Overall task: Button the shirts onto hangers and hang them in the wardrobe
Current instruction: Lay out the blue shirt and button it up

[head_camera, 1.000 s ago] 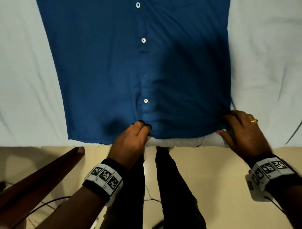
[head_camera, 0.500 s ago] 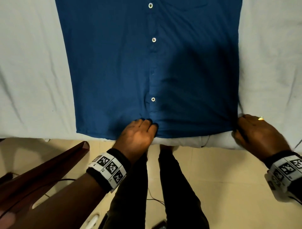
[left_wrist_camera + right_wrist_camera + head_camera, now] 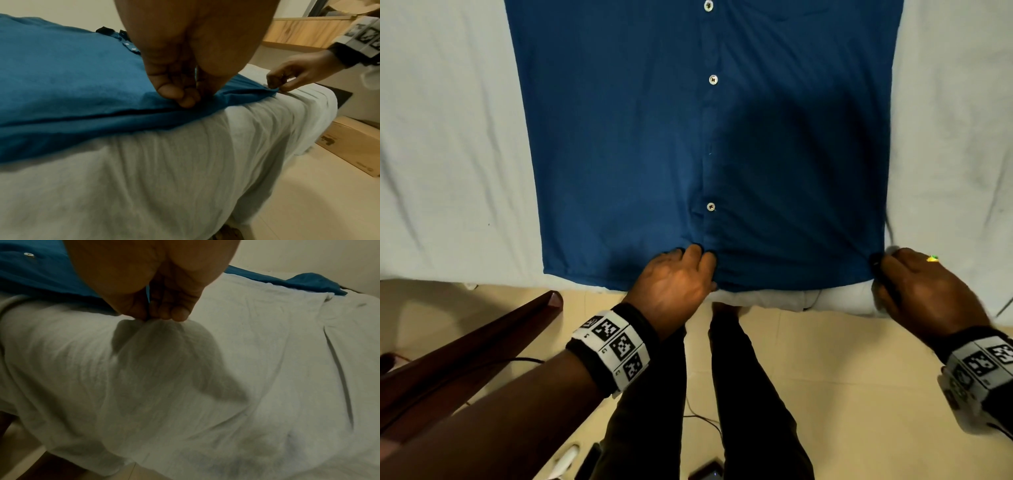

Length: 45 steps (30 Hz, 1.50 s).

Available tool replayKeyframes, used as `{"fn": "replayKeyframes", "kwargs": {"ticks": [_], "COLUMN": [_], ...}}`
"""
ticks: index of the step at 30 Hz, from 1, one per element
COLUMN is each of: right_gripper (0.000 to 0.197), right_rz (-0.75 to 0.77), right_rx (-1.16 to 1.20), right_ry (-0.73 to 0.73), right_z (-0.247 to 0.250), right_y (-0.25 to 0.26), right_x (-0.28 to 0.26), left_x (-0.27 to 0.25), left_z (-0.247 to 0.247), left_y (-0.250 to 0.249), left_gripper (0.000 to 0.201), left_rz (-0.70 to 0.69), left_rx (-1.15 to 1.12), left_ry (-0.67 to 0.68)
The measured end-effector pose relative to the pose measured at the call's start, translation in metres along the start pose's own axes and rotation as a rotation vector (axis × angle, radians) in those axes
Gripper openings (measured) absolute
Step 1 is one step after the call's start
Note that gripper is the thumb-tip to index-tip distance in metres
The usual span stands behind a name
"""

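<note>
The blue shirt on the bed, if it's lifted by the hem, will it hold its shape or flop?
Probably flop: the blue shirt bunches into soft folds where the left hand and right hand pinch its hem. It likely slides easily over the bedsheet, and seems light.

The left hand point(image 3: 674, 284) reaches forward, back of the hand up, thumb and fingers point(image 3: 186, 100) curled together in a pinch on the hem of the shirt point(image 3: 619, 137) near its buttoned front. The right hand point(image 3: 924, 287) is stretched out to the side, knuckles up, fingers point(image 3: 179, 313) bunched downward and pinching the shirt's corner. Both wrists wear bands with black-and-white markers. The legs stand between the forearms.
</note>
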State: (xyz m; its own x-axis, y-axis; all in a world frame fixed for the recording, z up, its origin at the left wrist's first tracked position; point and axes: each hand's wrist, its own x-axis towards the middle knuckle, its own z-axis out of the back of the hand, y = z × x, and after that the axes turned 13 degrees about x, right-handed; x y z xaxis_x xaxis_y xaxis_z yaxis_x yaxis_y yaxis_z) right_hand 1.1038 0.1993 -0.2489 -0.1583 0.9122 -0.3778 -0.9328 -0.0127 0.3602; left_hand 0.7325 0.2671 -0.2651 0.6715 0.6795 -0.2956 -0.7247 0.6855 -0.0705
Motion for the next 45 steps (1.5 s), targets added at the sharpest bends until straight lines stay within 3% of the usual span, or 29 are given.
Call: {"fn": "replayKeyframes", "kwargs": {"ticks": [8, 10, 14, 16, 18, 22, 25, 33, 37, 41, 45], "right_gripper": [0.035, 0.035, 0.039, 0.047, 0.059, 0.047, 0.041, 0.034, 0.030, 0.036, 0.038], "right_rz": [-0.050, -0.064, -0.060, -0.058, -0.029, -0.003, 0.050, 0.269, 0.307, 0.309, 0.258], "right_rx": [-0.083, -0.101, -0.040, 0.042, 0.090, 0.014, -0.037, 0.057, 0.105, 0.146, 0.193], "right_ry": [0.101, 0.116, -0.062, -0.135, -0.116, -0.088, -0.107, -0.086, -0.083, -0.016, 0.012], "right_z": [0.012, 0.017, 0.023, 0.016, 0.005, -0.021, -0.030, -0.044, -0.052, -0.057, -0.056], "right_y": [0.009, 0.014, 0.035, 0.057, 0.071, 0.073, 0.083, 0.147, 0.170, 0.174, 0.172], "right_x": [0.008, 0.013, 0.036, 0.048, 0.050, 0.033, 0.026, 0.054, 0.062, 0.067, 0.075], "left_x": [-0.007, -0.009, -0.014, -0.027, -0.046, -0.069, -0.056, -0.036, -0.036, -0.032, -0.020], "left_z": [0.003, 0.003, 0.008, 0.004, -0.004, -0.015, -0.017, -0.021, -0.020, -0.020, -0.020], "left_y": [-0.007, -0.003, 0.039, 0.067, 0.080, 0.058, 0.036, 0.024, 0.022, 0.021, 0.012], "left_gripper": [0.010, 0.018, 0.035, 0.057, 0.058, 0.045, 0.043, 0.013, 0.013, 0.034, 0.015], "left_rz": [-0.113, -0.092, 0.178, 0.367, 0.441, 0.132, 0.020, -0.031, -0.047, 0.001, 0.084], "left_rx": [0.041, -0.011, -0.132, -0.147, -0.101, -0.021, 0.004, 0.008, -0.055, -0.067, 0.008], "left_ry": [-0.007, -0.077, -0.259, -0.213, -0.144, -0.128, -0.147, -0.277, -0.252, -0.228, -0.200]}}
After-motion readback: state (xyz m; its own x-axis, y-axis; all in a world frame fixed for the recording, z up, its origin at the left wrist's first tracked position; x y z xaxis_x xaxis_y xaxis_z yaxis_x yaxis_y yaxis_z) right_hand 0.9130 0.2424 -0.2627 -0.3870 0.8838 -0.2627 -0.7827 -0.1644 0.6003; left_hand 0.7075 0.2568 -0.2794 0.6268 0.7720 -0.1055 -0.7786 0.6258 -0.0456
